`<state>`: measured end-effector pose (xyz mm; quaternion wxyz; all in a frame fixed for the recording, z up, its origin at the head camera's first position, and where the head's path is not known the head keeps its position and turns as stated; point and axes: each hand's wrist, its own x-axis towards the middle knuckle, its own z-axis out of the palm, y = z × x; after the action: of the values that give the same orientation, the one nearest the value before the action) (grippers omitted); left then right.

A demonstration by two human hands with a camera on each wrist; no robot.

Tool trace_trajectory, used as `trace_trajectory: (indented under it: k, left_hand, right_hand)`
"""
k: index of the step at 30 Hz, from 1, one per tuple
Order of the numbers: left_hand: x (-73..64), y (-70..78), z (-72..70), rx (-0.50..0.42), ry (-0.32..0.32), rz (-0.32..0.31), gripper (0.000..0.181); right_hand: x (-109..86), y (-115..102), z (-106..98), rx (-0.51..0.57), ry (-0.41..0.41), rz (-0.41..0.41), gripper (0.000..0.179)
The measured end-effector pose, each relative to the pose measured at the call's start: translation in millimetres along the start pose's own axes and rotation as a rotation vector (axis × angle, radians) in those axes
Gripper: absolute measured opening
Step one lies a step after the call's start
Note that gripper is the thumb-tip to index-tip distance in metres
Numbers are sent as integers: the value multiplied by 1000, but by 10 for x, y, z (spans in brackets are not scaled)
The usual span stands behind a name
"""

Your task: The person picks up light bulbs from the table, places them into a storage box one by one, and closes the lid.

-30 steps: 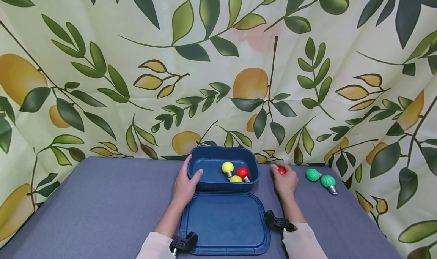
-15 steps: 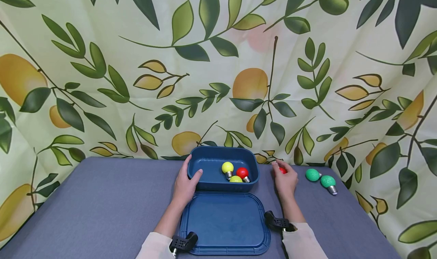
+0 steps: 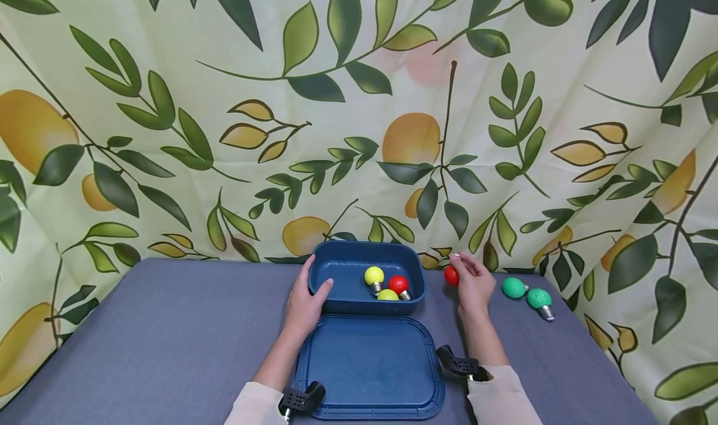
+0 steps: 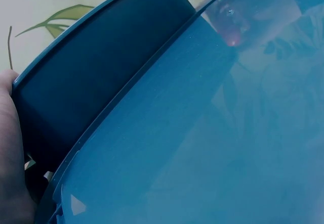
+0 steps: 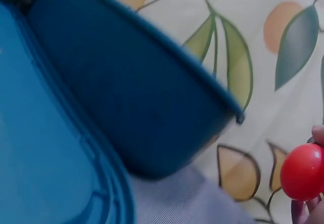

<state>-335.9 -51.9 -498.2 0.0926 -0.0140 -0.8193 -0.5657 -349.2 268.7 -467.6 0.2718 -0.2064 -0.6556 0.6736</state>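
My right hand pinches a red light bulb to the right of the blue box. In the right wrist view the red globe shows at the right edge, with the fingertips at its base. My left hand grips the box at its front left corner, thumb along the front wall and fingers on the left side. Inside the box lie a yellow bulb, a second yellow bulb partly hidden by the front wall, and another red bulb.
Two green bulbs lie on the grey table to the right of my right hand. A blue lid lies flat in front of the box. Behind the table hangs a leaf-patterned cloth.
My right hand has risen and turned slightly, bringing the red bulb up and left so that more of it shows. My left hand and the box have stayed in place.
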Motion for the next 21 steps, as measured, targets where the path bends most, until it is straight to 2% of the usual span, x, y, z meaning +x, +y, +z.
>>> trace_trajectory:
  k: [6,12,21]
  left_hand:
    - [-2,7,-5,-12,-2,1,67]
    - [-1,7,-7,-7,0,-6,67]
    - [3,-2,-1,-4,0,-6,67]
  right_hand:
    - [-44,-173,34,-36,-35,-45,45]
    - [-93,-259,73,-72,-83,-96,41]
    - [-177,-340,152,-39,-171,-169,36]
